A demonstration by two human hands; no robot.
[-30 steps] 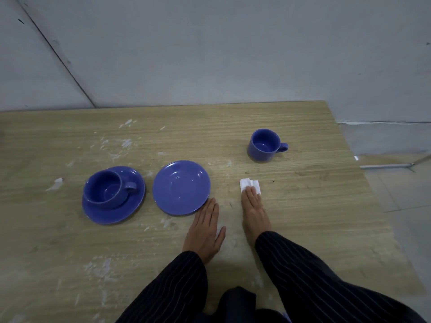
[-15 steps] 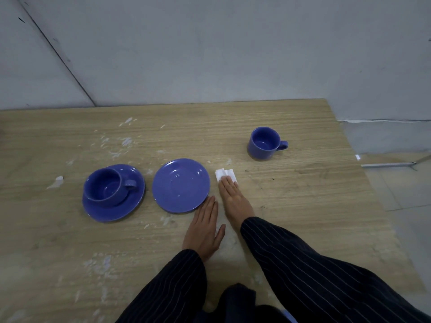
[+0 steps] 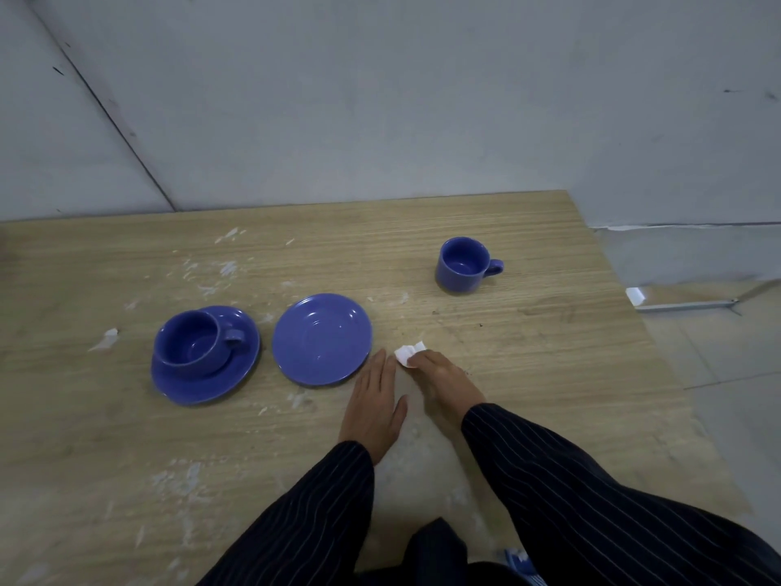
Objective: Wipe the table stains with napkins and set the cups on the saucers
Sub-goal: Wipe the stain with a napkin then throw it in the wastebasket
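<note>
My right hand [image 3: 443, 380] presses a small folded white napkin [image 3: 406, 354] flat on the wooden table [image 3: 528, 374], just right of an empty blue saucer [image 3: 322, 339]. My left hand [image 3: 374, 410] lies flat on the table, palm down and fingers together, beside the saucer's near right edge, holding nothing. A blue cup [image 3: 195, 342] stands on a second blue saucer [image 3: 211, 380] at the left. Another blue cup [image 3: 462, 265] stands alone on the table, far right, handle pointing right.
White stains are scattered over the table: far left [image 3: 224, 270], near the left saucer [image 3: 105, 339] and along the near side [image 3: 177, 480]. The table's right edge [image 3: 659, 353] drops to a tiled floor. A grey wall rises behind.
My right hand has slid the napkin leftward across the table, then drawn it back toward me, ending next to my left fingertips. The left hand and the crockery stayed put.
</note>
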